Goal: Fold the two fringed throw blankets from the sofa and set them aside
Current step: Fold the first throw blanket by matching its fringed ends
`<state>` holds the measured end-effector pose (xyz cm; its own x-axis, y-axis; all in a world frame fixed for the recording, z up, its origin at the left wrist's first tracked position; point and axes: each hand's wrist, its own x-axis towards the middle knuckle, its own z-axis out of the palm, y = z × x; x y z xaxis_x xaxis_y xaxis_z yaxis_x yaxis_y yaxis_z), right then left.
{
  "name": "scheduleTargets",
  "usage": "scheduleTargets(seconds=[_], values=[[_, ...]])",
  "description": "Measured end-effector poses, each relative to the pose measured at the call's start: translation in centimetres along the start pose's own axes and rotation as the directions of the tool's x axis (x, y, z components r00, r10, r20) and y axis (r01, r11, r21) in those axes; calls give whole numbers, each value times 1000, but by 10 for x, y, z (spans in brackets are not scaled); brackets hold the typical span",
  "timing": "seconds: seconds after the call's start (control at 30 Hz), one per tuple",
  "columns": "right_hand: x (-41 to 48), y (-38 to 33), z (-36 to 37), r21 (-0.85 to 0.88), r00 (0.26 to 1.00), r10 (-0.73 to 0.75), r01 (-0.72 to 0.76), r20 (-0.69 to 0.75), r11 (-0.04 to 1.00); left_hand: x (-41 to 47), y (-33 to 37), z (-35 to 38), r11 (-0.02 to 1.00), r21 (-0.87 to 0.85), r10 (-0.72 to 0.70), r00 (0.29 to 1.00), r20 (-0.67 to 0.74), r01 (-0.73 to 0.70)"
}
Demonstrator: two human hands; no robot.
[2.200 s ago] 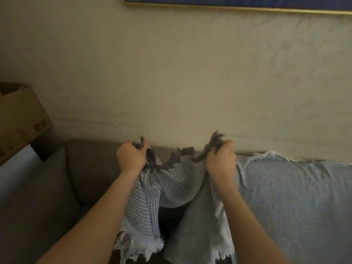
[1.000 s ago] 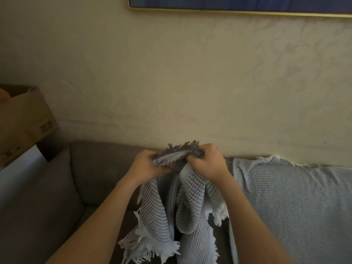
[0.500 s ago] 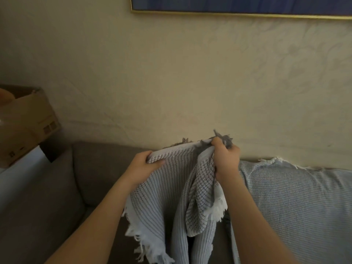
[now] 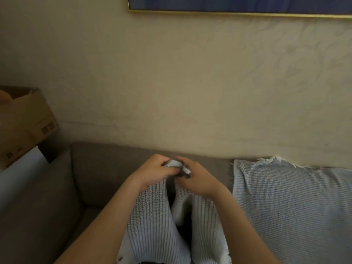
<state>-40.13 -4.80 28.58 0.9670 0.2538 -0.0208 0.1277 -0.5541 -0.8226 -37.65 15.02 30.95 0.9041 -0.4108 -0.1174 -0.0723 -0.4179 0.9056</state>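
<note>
Roughly midway through the first blanket, by my reading. The left hand and right hand meet in the middle of the view. Their fingers are curled and pinch the gathered top edge of the striped throw, where a dark tuft of fringe shows between them. From that pinch the cloth hangs toward six o'clock in two long lobes between the forearms, in front of the grey sofa. Its lower end runs out of view, so I cannot tell how many layers it makes. It looks doubled at least once, but it is no tidy packet yet and is not set down anywhere. At three o'clock from the hands the pale blue throw lies spread over the sofa back, unfolded, with white fringe along its top edge; that one looks wholly left to do. At nine o'clock, well apart, a cardboard box sits beyond the sofa arm. The striped throw probably needs more halving before it can be laid aside.
</note>
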Motion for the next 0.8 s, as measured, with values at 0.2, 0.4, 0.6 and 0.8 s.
scheduleTargets(seconds=[0.2, 0.4, 0.6, 0.8], values=[[4, -2, -1, -202, 998, 32, -19, 62, 979, 0, -6, 3, 980, 191, 59, 998, -24, -54], [9, -12, -15, -348, 998, 61, -47, 31, 936, -9, -21, -6, 945, 305, 201, 945, -259, -117], [10, -21, -23, -550, 996, 48, -83, -77, 831, -12, -16, -23, 898, 431, 173, 969, -176, -82], [6, -22, -26, -530, 936, 92, -272, -340, 803, -10, -30, -31, 931, 364, 66, 992, -109, -22]])
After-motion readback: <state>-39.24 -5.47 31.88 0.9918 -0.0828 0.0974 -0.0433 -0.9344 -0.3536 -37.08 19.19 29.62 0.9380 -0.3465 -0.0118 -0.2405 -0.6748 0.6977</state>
